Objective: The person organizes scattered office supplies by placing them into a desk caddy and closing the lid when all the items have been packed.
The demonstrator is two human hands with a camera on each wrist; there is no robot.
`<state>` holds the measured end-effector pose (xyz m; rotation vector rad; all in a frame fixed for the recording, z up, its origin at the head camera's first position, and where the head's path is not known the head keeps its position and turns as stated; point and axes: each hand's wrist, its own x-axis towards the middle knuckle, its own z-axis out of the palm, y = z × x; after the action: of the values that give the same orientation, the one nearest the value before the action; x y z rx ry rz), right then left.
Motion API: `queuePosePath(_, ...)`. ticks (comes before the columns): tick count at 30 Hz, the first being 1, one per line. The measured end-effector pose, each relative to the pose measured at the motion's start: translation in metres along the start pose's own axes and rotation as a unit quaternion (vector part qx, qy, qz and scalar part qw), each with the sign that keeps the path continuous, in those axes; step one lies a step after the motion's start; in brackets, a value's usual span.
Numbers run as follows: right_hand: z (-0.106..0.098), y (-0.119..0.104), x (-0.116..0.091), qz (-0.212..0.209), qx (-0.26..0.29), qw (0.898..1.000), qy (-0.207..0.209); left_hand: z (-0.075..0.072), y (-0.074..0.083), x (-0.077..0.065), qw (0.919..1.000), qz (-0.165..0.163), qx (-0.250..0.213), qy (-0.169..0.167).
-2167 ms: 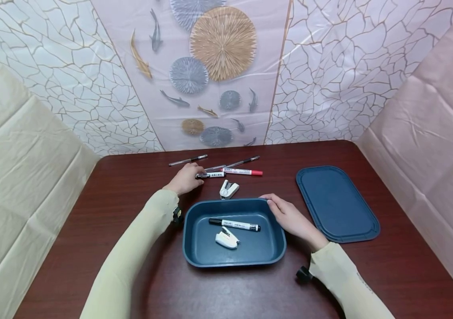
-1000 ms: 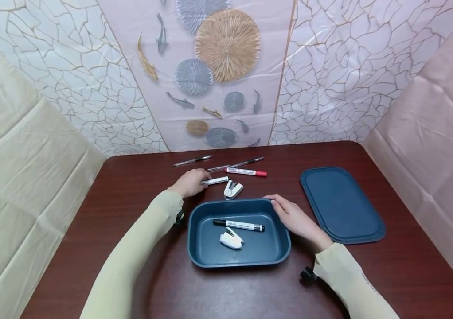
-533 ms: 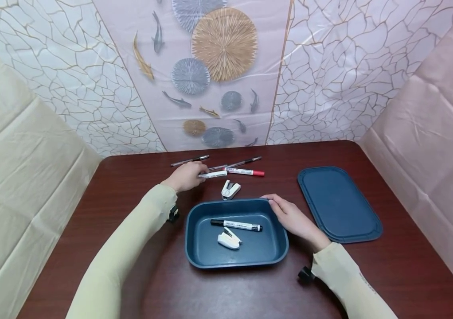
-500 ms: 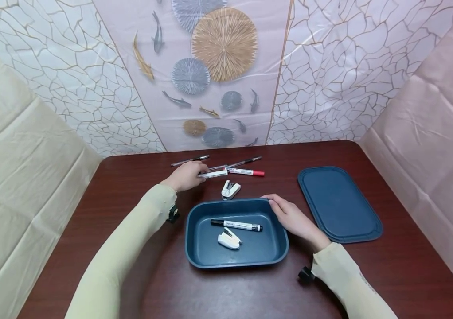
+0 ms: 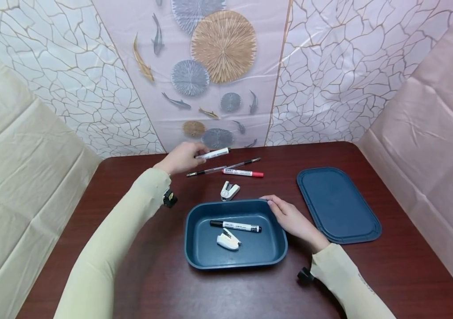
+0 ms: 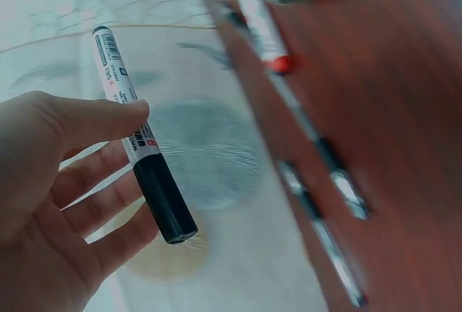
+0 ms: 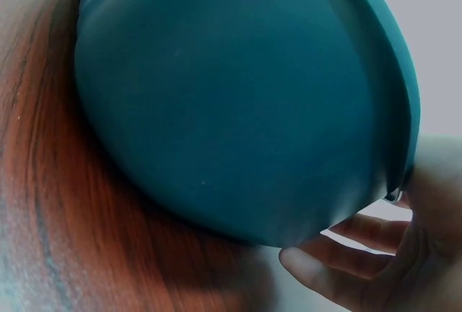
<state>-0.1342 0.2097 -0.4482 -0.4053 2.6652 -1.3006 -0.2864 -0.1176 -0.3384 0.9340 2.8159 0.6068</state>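
My left hand (image 5: 182, 158) pinches a white marker with a black cap (image 5: 215, 153), held up over the table's back edge. In the left wrist view, the thumb presses across the marker's barrel (image 6: 119, 84), and the fingers lie behind it. My right hand (image 5: 292, 217) grips the back right corner of a dark blue box (image 5: 236, 266), thumb at the rim. Seen from the right wrist, fingers touch the box wall (image 7: 238, 110). Inside the box lie another black-capped marker (image 5: 241, 226) and a white stapler (image 5: 228, 241).
A second white stapler (image 5: 229, 191) sits just behind the box. Further back lie a red-capped marker (image 5: 244, 173) and clear pens with black parts (image 5: 206, 171). To the right, a blue lid (image 5: 338, 206) lies flat. Fabric walls (image 5: 422, 146) border the table.
My left hand has lifted the marker from among the pens, up and toward the back. Its black wrist device moved along. My right hand keeps its hold on the box.
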Motion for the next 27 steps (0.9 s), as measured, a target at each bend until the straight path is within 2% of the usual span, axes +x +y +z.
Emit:
queuePosePath(6, 0.002, -0.001, 0.002, -0.005, -0.004, 1.000, 0.005, -0.021, 0.013, 0.006, 0.9984, 0.012, -0.035, 0.043)
queuePosePath(14, 0.003, 0.002, 0.001, 0.004, -0.005, 1.000, 0.003, -0.029, 0.046, 0.022, 0.9975, 0.042, -0.030, 0.048)
queuePosePath(20, 0.002, 0.002, 0.000, 0.007, 0.001, 1.000, 0.007, -0.021, 0.072, 0.028, 0.9948, 0.094, -0.011, 0.037)
queuePosePath(23, 0.001, 0.003, 0.000, 0.008, 0.003, 1.000, 0.004, -0.011, 0.080, 0.024, 0.9935, 0.111, 0.003, 0.024)
queuePosePath(27, 0.001, 0.004, -0.001, 0.009, 0.004, 1.000, -0.001, 0.003, 0.093, 0.013, 0.9922, 0.118, 0.040, 0.001)
